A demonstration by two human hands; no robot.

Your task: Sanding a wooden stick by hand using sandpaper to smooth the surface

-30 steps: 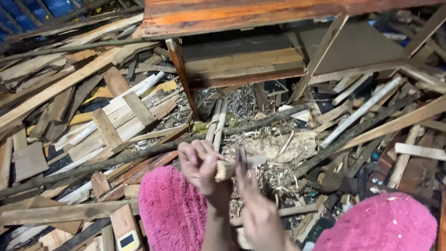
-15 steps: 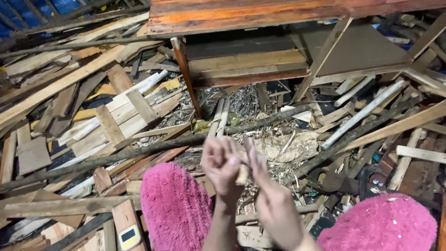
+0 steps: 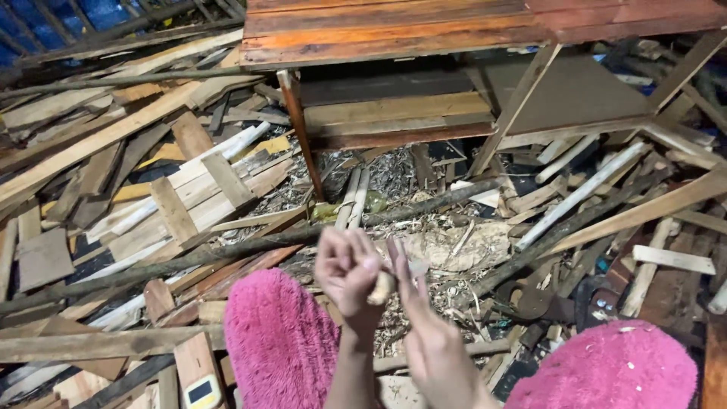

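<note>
My left hand (image 3: 344, 271) is shut around a short, pale stub of wood (image 3: 381, 288), held up in front of me between my knees. My right hand (image 3: 428, 342) rises from below, its fingers pressed against the stub's right side. It holds a thin, pale, blade-like piece (image 3: 417, 266) whose tip shows just past the fingers; blur hides what it is. Both hands hang over a patch of wood shavings (image 3: 447, 246) on the ground.
My knees in pink fuzzy cloth sit at the left (image 3: 280, 341) and right (image 3: 606, 371). A red-brown wooden table (image 3: 394, 30) with a thin leg (image 3: 301, 132) stands ahead. Scrap planks (image 3: 174, 197), poles and sticks cover the ground. A small yellow-edged device (image 3: 198, 391) lies at the lower left.
Both hands have shifted slightly right and the stub has tilted more upright. The right hand's fingers have slid along the stub. The view has moved a little.
</note>
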